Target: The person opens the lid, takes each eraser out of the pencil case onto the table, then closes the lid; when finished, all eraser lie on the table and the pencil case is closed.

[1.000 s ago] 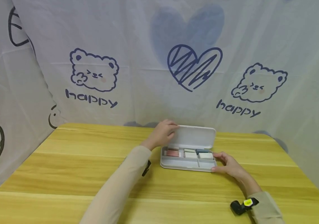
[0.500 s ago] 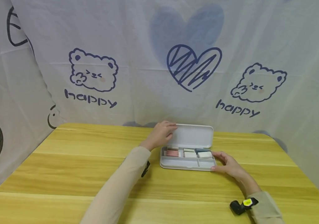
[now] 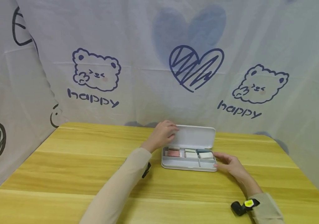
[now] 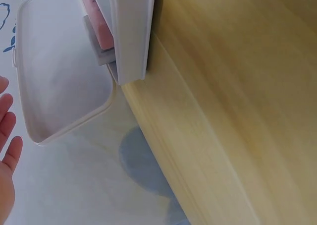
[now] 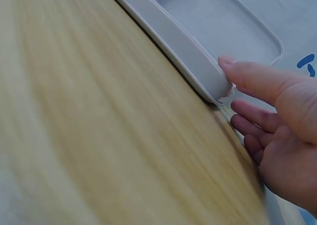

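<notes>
A white pencil case (image 3: pixel 180 167) lies on the table with its lid (image 3: pixel 194 137) raised. Its back compartments hold a pink block (image 3: pixel 173 153), white blocks (image 3: pixel 205 155) that look like erasers, and a blue piece (image 3: pixel 202 151); no items show in the front ones. At the lid's upper left corner is my left hand (image 3: pixel 162 134), fingers loosely bent; in the left wrist view its fingertips (image 4: pixel 7 102) appear beside the lid's edge, without a visible grip. My right hand (image 3: pixel 232 166) holds the case's right end between thumb and index finger. The right wrist view shows the thumb (image 5: pixel 257 79) over the corner.
The yellow wood-grain table (image 3: pixel 72 174) extends around the case. A white cloth (image 3: pixel 142 46) printed with bears and hearts hangs just behind the table's back edge. Black camera mounts (image 3: pixel 243 207) sit on both wrists.
The whole head view shifts slightly. The lid stays raised, and both hands stay in nearly the same places at the case; the right thumb sits a touch higher at the corner.
</notes>
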Motion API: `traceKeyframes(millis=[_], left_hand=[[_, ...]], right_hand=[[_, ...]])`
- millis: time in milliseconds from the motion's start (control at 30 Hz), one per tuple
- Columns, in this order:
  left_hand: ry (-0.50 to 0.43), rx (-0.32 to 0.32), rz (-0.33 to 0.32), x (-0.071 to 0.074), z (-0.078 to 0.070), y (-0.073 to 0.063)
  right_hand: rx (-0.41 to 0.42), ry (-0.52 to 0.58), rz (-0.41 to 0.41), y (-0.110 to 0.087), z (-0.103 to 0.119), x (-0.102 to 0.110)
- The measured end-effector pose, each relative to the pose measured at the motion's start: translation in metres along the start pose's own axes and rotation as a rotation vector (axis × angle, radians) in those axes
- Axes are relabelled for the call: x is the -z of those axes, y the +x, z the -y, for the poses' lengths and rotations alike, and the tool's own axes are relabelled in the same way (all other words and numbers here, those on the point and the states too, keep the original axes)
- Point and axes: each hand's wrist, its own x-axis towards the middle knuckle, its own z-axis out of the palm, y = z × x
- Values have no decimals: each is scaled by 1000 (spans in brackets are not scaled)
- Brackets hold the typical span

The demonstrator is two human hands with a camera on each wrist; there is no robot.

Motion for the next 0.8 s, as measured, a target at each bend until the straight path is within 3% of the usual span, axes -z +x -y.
traceKeyframes(millis=[133, 467, 800], left_hand=[[-30, 18, 19, 3, -3, -2], [-132, 172, 274, 6, -6, -9], [-248, 258, 381, -2, -1, -18]], right_hand=[[-16, -36, -51, -1, 3, 0], [13, -11, -58, 0, -1, 1], [18, 2, -56, -1, -2, 1]])
